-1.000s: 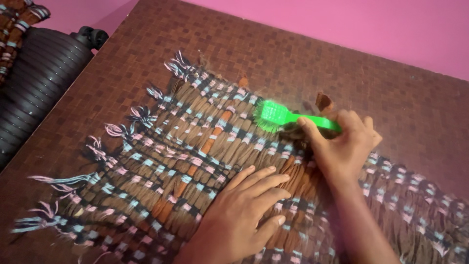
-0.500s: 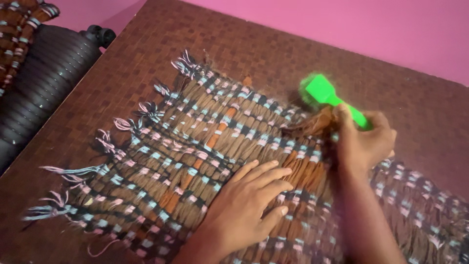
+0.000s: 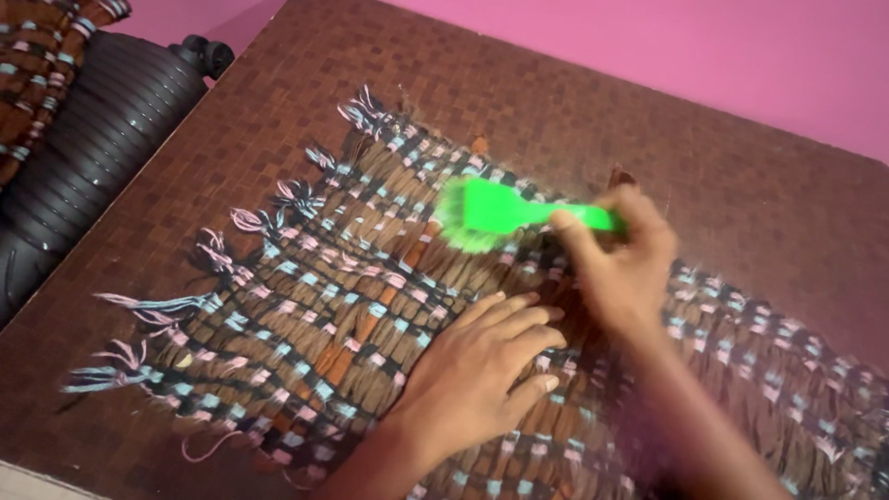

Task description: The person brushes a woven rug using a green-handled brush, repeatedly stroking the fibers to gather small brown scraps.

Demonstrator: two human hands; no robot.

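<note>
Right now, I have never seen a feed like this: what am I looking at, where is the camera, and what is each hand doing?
There is no machine here: a person works with two bare hands, and the single camera sits on their head, looking down. On a brown patterned tabletop lies a woven mat of brown strips crossed by pink, blue and dark threads, with tassels along its left edge. The left hand lies flat on the mat, fingers spread. The right hand grips the handle of a bright green brush, whose bristle head is over the mat. A black ribbed container stands at the far left, and the wall behind is pink.
</note>
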